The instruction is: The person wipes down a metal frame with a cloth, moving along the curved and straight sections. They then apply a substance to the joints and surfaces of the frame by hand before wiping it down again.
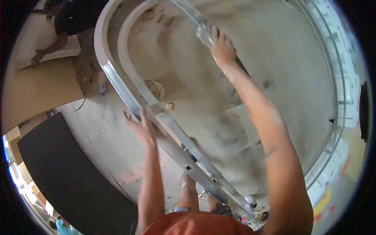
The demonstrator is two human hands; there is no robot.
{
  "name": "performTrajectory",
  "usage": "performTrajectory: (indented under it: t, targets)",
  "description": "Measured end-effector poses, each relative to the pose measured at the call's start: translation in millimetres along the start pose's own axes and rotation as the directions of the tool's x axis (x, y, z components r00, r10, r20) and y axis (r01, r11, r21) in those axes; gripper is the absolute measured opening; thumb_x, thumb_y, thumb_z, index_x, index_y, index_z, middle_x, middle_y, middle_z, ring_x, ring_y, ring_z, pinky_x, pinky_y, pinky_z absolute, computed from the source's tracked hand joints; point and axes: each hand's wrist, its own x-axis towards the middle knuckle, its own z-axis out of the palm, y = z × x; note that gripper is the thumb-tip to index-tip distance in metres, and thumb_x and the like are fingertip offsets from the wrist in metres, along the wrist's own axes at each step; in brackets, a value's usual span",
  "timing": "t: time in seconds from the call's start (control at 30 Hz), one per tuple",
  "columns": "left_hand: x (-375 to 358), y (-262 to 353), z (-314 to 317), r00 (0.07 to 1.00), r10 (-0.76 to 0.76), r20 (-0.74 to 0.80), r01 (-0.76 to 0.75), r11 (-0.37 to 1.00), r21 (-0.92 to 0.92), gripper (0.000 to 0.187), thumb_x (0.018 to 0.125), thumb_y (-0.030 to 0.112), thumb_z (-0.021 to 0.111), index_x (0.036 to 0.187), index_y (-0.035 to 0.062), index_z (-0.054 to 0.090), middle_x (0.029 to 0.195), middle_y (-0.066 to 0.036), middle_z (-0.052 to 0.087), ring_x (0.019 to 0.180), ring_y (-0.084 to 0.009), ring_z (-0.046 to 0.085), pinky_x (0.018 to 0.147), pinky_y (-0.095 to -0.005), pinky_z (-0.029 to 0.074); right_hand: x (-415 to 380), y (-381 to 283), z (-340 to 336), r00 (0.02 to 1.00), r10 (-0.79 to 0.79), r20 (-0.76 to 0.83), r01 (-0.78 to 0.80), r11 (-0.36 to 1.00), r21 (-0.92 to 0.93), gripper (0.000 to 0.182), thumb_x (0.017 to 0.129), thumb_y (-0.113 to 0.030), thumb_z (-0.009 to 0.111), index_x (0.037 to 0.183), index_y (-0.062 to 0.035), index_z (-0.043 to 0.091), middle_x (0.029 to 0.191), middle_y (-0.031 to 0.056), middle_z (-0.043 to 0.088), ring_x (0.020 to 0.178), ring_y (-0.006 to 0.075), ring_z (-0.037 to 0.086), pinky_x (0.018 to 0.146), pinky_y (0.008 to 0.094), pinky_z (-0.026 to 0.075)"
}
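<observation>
Both hands on a metal channel frame, viewed from the head camera.

The right hand (221,47) is raised, fingers clamped on the upper end of the metal channel (184,150). The left hand (140,126) is spread, fingers apart, palm against the channel's lower run beside a curved white strip (102,58). A roll of tape (156,88) lies on the dusty concrete floor (282,62) just beyond the channel. Another person's hand (38,56) rests on a board (39,90) at far left.

Metal frame (184,145) blurred; co-worker (66,23) cut off.
</observation>
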Motion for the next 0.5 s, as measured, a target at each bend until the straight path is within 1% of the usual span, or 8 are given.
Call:
performTrajectory:
  t: [0.07, 0.1, 0.17, 0.27, 0.3, 0.4, 0.43, 0.5]
  targets:
    - [45.5, 16.8, 17.8, 0.999, 0.038, -0.005, -0.036, 0.979, 0.200, 0.091, 0.090, 0.043, 0.073, 0.151, -0.0068, 0.029, 0.147, -0.030, 0.040, 0.137, -0.0409, 0.042, 0.115, -0.0467, 0.034, -87.5, 34.2, -40.9, 0.992, 0.072, 0.100, -0.083, 0.990, 0.110, 0.059, 0.092, -0.023, 0.064, 0.143, -0.0008, 0.043, 0.114, 0.0221, 0.061, 0.102, 0.0391, 0.062, 0.085, 0.0488, 0.052]
    - [47.5, 20.0, 20.6, 0.999, 0.033, 0.007, -0.034, 0.981, 0.193, 0.091, 0.090, 0.043, 0.073, 0.151, -0.0068, 0.029, 0.147, -0.030, 0.040, 0.137, -0.0409, 0.042, 0.115, -0.0467, 0.034, -132.5, 49.3, -76.0, 0.950, 0.182, 0.255, -0.234, 0.953, 0.191, 0.060, 0.093, -0.026, 0.064, 0.144, -0.0013, 0.044, 0.116, 0.0227, 0.061, 0.104, 0.0411, 0.061, 0.086, 0.0495, 0.050]
    - [51.0, 23.4, 25.3, 0.999, -0.036, 0.007, 0.033, 0.966, 0.257, 0.081, 0.092, 0.040, 0.068, 0.149, -0.0061, 0.033, 0.143, -0.026, 0.046, 0.131, -0.0415, 0.049, 0.110, -0.0467, 0.039, -294.4, 107.4, -76.1, 0.902, 0.377, 0.209, -0.367, 0.926, -0.090, 0.062, 0.092, -0.030, 0.067, 0.145, -0.0052, 0.046, 0.128, 0.0223, 0.061, 0.123, 0.0395, 0.054, 0.103, 0.0513, 0.041]
    - [50.9, 20.0, 29.5, 0.998, -0.055, -0.041, 0.065, 0.936, 0.345, 0.077, 0.091, 0.037, 0.069, 0.147, -0.0041, 0.036, 0.136, -0.025, 0.053, 0.127, -0.0424, 0.051, 0.107, -0.0476, 0.042, -475.2, 171.7, -158.6, 0.722, 0.605, 0.337, -0.689, 0.676, 0.262, 0.068, 0.089, -0.026, 0.068, 0.148, -0.0015, 0.044, 0.148, 0.0212, 0.049, 0.136, 0.0431, 0.044, 0.114, 0.0510, 0.032]
    - [50.5, 20.5, 29.2, 0.998, -0.058, -0.034, 0.066, 0.936, 0.347, 0.077, 0.091, 0.037, 0.069, 0.147, -0.0041, 0.036, 0.136, -0.025, 0.053, 0.127, -0.0424, 0.051, 0.107, -0.0476, 0.042, -536.8, 200.4, -174.5, 0.661, 0.658, 0.360, -0.724, 0.686, 0.076, 0.065, 0.092, -0.025, 0.064, 0.148, -0.0004, 0.043, 0.148, 0.0229, 0.049, 0.137, 0.0401, 0.046, 0.115, 0.0466, 0.032]
    - [53.0, 35.7, 29.6, 0.994, -0.096, -0.052, 0.109, 0.916, 0.387, 0.073, 0.092, 0.037, 0.068, 0.146, -0.0028, 0.038, 0.136, -0.024, 0.053, 0.126, -0.0422, 0.052, 0.104, -0.0488, 0.043, -648.6, 306.8, -121.5, 0.393, 0.777, 0.492, -0.847, 0.097, 0.523, 0.062, 0.105, -0.041, 0.042, 0.151, 0.0011, 0.039, 0.148, 0.0211, 0.049, 0.137, 0.0369, 0.045, 0.118, 0.0440, 0.027]
    - [50.1, 41.1, 27.9, 0.994, -0.101, -0.041, 0.109, 0.900, 0.421, 0.072, 0.093, 0.037, 0.067, 0.145, -0.0030, 0.039, 0.136, -0.024, 0.054, 0.125, -0.0418, 0.053, 0.103, -0.0491, 0.044, -600.3, 295.7, -110.5, 0.426, 0.718, 0.550, -0.902, 0.293, 0.316, 0.058, 0.104, -0.035, 0.044, 0.151, -0.0004, 0.040, 0.146, 0.0222, 0.051, 0.135, 0.0381, 0.047, 0.115, 0.0440, 0.032]
    - [47.2, 38.4, 24.7, 0.992, -0.118, -0.033, 0.120, 0.882, 0.456, 0.070, 0.093, 0.037, 0.067, 0.144, -0.0032, 0.040, 0.135, -0.024, 0.054, 0.124, -0.0413, 0.054, 0.102, -0.0495, 0.044, -488.3, 266.4, -91.2, 0.482, 0.584, 0.653, -0.714, 0.694, -0.094, 0.053, 0.102, -0.022, 0.048, 0.151, -0.0034, 0.040, 0.142, 0.0245, 0.053, 0.130, 0.0405, 0.051, 0.109, 0.0441, 0.040]
